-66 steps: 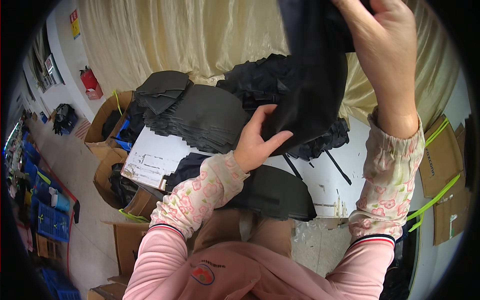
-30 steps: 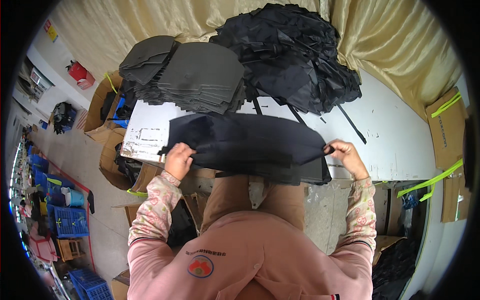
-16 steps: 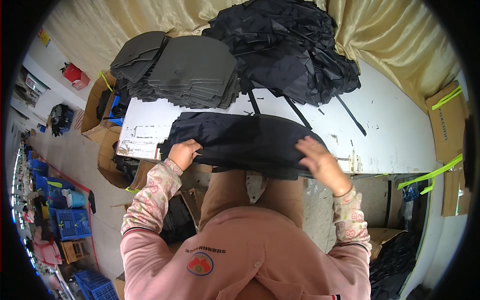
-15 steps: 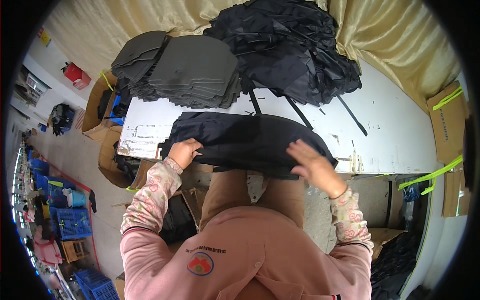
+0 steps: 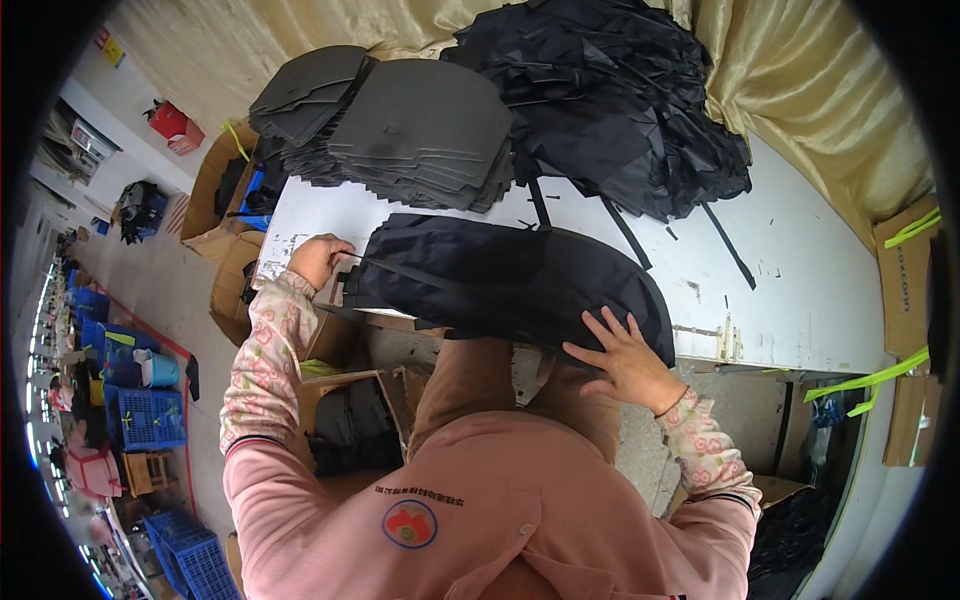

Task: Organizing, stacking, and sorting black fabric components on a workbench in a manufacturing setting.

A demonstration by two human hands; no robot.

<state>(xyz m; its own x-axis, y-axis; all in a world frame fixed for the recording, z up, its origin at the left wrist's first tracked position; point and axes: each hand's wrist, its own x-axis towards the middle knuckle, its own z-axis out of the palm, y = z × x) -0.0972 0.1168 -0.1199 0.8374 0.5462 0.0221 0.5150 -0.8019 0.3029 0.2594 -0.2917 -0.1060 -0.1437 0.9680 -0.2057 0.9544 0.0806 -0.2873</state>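
Note:
A long black fabric piece [image 5: 500, 275] with a rounded right end lies along the table's near edge, part of it hanging over. At its left end my left hand [image 5: 319, 262] is closed, finger and thumb pinching the end of a thin black strap [image 5: 400, 270] that runs across the fabric. My right hand [image 5: 630, 362] lies flat on the fabric's right part, its fingers spread and holding nothing.
Behind the fabric stand stacks of dark grey shaped panels [image 5: 420, 120] and a big heap of black fabric pieces [image 5: 610, 110] on the white table [image 5: 800, 290]. Cardboard boxes [image 5: 215, 235] stand left of the table. A gold curtain [image 5: 820, 110] hangs behind it.
My left hand has moved left, off the fabric, drawing the thin strap out to the left. The right hand has come down flat onto the fabric. The view has shifted slightly.

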